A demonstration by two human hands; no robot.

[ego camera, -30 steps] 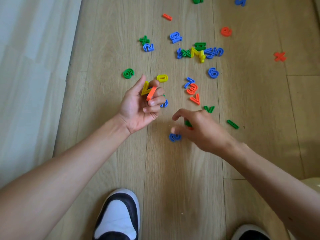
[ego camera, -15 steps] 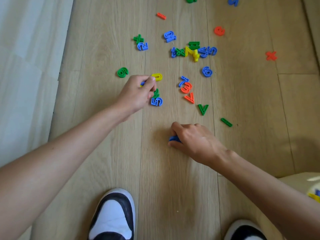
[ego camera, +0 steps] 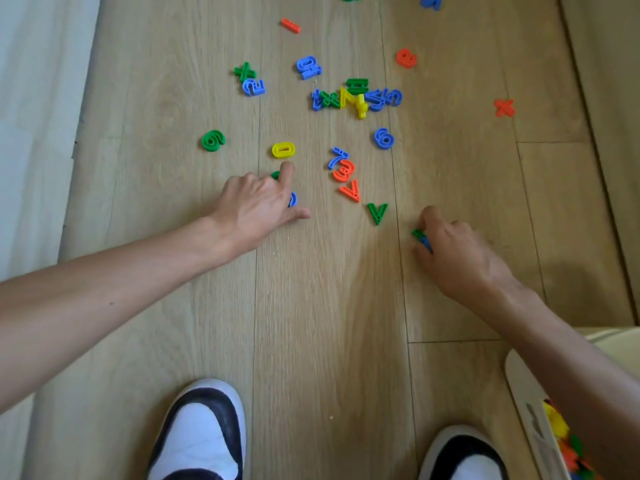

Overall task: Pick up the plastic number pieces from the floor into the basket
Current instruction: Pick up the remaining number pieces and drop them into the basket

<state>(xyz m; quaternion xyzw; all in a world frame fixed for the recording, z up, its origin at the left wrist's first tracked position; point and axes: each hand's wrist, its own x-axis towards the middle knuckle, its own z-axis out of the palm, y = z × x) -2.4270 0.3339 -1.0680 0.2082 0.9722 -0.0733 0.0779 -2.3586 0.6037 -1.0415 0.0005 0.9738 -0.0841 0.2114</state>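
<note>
Coloured plastic number pieces lie scattered on the wooden floor, among them a yellow 0 (ego camera: 283,150), a green 6 (ego camera: 212,140), a blue 6 (ego camera: 383,138), an orange 3 (ego camera: 343,170) and a green V shape (ego camera: 377,213). My left hand (ego camera: 256,206) lies palm down over a blue piece (ego camera: 293,199) and a green piece (ego camera: 276,174). Its index finger points at the yellow 0, and what its curled fingers hold is hidden. My right hand (ego camera: 457,258) grips a blue piece (ego camera: 426,243) and pinches a green bar (ego camera: 417,233). The basket (ego camera: 526,393) sits at the bottom right.
A cluster of blue, green and yellow pieces (ego camera: 356,98) lies further out, with an orange cross (ego camera: 504,108) to the right. My two black-and-white shoes (ego camera: 204,434) (ego camera: 460,455) stand at the bottom. A white wall (ego camera: 34,98) runs along the left.
My left hand turned palm down and dropped onto the blue and green pieces. My right hand took up the blue piece and moved right to the green bar.
</note>
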